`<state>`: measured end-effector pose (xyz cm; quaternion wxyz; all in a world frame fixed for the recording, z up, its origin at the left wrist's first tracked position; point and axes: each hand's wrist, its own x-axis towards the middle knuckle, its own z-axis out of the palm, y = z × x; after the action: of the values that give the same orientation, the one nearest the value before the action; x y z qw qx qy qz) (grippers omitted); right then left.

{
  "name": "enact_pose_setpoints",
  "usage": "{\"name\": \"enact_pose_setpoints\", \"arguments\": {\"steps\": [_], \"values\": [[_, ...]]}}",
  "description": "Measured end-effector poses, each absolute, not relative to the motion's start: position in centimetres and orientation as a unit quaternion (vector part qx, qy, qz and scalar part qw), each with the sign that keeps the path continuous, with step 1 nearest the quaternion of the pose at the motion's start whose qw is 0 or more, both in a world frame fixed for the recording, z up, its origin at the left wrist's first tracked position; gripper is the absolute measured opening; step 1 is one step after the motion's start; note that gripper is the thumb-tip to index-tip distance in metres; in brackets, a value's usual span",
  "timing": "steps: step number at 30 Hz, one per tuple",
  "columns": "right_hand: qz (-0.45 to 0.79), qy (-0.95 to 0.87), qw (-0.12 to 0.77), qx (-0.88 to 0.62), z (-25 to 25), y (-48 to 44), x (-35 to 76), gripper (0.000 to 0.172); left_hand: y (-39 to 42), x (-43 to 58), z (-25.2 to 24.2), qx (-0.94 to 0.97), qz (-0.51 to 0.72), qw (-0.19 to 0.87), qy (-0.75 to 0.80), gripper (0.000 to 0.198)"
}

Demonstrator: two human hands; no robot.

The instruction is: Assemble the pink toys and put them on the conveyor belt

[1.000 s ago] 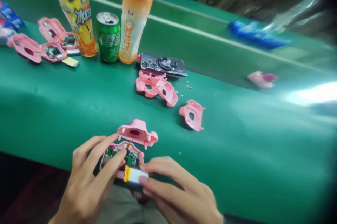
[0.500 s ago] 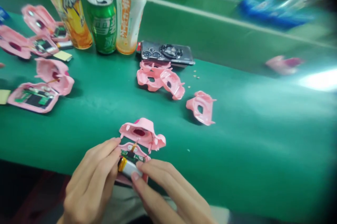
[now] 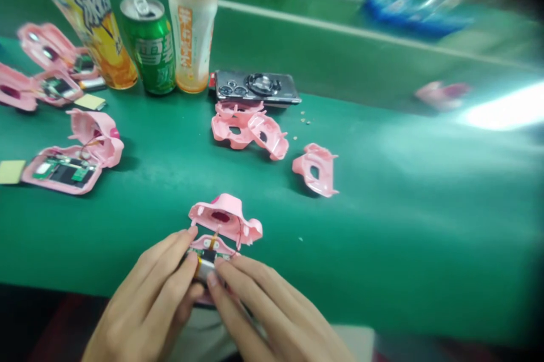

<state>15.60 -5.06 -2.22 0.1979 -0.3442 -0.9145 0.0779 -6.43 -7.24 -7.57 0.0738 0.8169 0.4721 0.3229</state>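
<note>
At the near edge of the green table, my left hand (image 3: 148, 299) and my right hand (image 3: 263, 311) are both pinched on a small silver battery (image 3: 205, 268). It lies in an opened pink plastic device (image 3: 210, 248) with a green circuit board inside. The device's pink top shell (image 3: 225, 219) lies just beyond it, joined by thin wires. My fingers hide most of the lower half.
Loose pink shells (image 3: 249, 130) and another pink shell (image 3: 317, 168) lie mid-table. A black phone (image 3: 255, 87), a green can (image 3: 151, 45), an orange bottle (image 3: 193, 16) and a yellow bottle (image 3: 85, 11) stand behind. More opened pink devices (image 3: 68, 161) lie at left.
My fingers have closed in over the battery and pressed it further into the pink device. The view has shifted, bringing the opened devices at left into sight.
</note>
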Motion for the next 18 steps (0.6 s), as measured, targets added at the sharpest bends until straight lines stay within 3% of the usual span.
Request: {"name": "enact_pose_setpoints", "arguments": {"steps": [8, 14, 18], "values": [[0.072, -0.849, 0.289, -0.436, -4.6, -6.3, 14.4, 0.026, -7.5, -8.3, -8.3, 0.852, 0.288, 0.099, 0.426, 0.055], [0.044, -0.758, 0.379, -0.529, -6.5, -7.7, 13.4, 0.019, -7.8, -8.2, -7.5, 0.881, 0.266, 0.071, 0.384, 0.041], [0.019, -0.741, 0.413, -0.529, -7.2, -8.7, 13.0, 0.017, -7.5, -7.4, -7.2, 0.860, 0.316, 0.044, 0.397, 0.033]]}}
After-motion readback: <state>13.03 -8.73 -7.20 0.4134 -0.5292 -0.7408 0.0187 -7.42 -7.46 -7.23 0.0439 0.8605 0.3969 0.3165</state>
